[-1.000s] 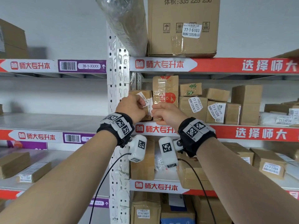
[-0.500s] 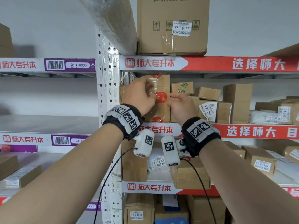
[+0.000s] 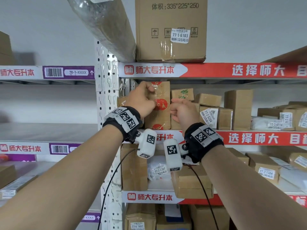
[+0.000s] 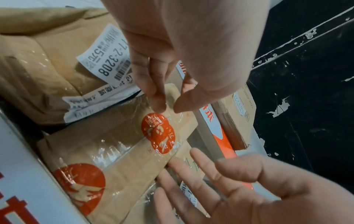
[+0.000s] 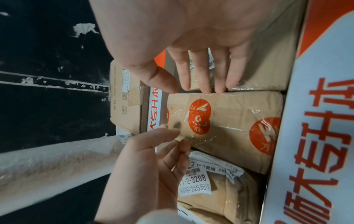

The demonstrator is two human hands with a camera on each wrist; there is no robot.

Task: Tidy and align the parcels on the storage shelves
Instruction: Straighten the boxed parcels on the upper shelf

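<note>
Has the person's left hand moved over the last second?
Yes. The left hand has risen from the red shelf edge up the front of the tall red-logo parcel, now pinching near its top.

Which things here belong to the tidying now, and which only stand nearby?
In the job:
- tall parcel with red circles
- left hand, pinching its upper corner
- right hand, fingers straight at its right edge

Nearby only:
- parcel labelled 77-2-3208
- big carton 77-1-6103
- white bag 77-3-3307
</note>
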